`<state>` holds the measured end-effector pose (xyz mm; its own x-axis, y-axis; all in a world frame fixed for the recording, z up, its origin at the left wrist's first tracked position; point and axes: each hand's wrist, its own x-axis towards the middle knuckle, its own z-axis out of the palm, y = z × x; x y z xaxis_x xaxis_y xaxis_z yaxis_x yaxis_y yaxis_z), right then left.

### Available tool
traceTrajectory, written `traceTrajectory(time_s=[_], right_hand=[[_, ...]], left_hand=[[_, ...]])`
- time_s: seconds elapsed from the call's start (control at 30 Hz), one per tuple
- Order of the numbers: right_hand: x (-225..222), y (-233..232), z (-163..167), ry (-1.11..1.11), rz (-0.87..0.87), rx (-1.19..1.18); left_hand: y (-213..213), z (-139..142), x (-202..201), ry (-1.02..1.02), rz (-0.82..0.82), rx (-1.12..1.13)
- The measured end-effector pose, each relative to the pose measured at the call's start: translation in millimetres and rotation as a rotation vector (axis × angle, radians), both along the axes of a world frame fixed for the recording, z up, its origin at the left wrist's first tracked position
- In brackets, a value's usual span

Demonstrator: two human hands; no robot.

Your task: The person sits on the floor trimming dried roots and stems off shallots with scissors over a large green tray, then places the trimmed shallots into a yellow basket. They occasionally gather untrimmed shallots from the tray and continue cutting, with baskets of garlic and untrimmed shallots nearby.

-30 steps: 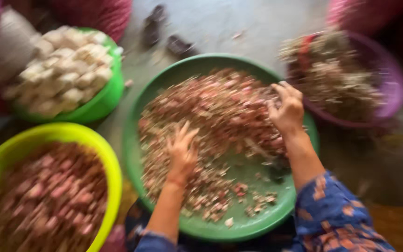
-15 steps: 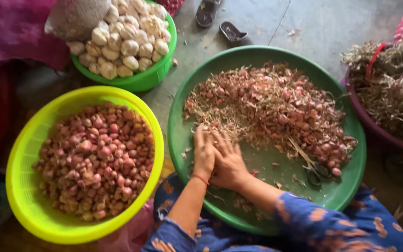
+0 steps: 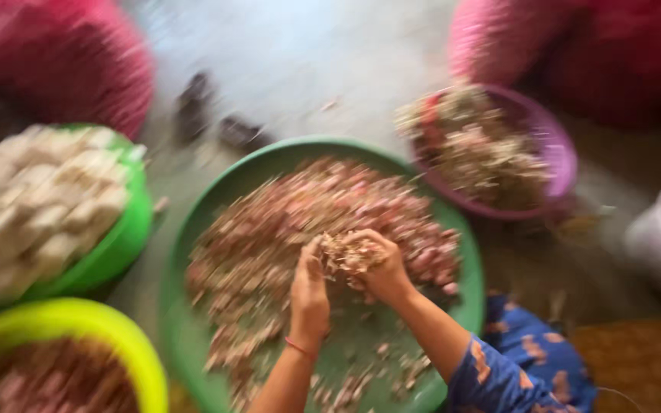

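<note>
while both hands [image 3: 346, 271] cup papery skins [image 3: 346, 252], green tray [image 3: 193, 336] holds reddish shallots [image 3: 292, 214].

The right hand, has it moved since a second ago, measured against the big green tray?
Yes. The right hand has come from the big green tray's far right edge to its middle, cupped with the left hand around a clump of husks.
</note>
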<state>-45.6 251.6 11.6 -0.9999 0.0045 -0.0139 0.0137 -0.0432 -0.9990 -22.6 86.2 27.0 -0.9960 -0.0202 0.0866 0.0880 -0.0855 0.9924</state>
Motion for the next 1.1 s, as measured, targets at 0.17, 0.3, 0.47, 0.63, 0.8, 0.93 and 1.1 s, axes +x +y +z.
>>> traceTrajectory(time_s=[0.17, 0.3, 0.47, 0.63, 0.8, 0.93, 1.1], right_hand=[[-46, 160, 43, 0.492, -0.322, 0.173], [-120, 282, 59, 0.419, -0.72, 0.473], [-202, 364, 54, 0.443, -0.719, 1.115], [-194, 342, 46, 0.431, -0.65, 1.235], [-93, 218, 68, 0.611, -0.39, 0.909], [-3, 111, 65, 0.562, -0.008, 0.723], [73, 9, 30, 0.406, 0.524, 0.846]], left_hand=[[134, 19, -52, 0.267, -0.225, -0.054], [205, 18, -85, 0.332, -0.308, -0.282], [236, 1, -98, 0.269, -0.353, -0.322], [213, 3, -90, 0.277, -0.339, -0.373], [121, 2, -61, 0.451, -0.124, -0.395], [11, -21, -24, 0.541, 0.209, -0.65], [-110, -64, -2, 0.24, 0.524, -0.955]])
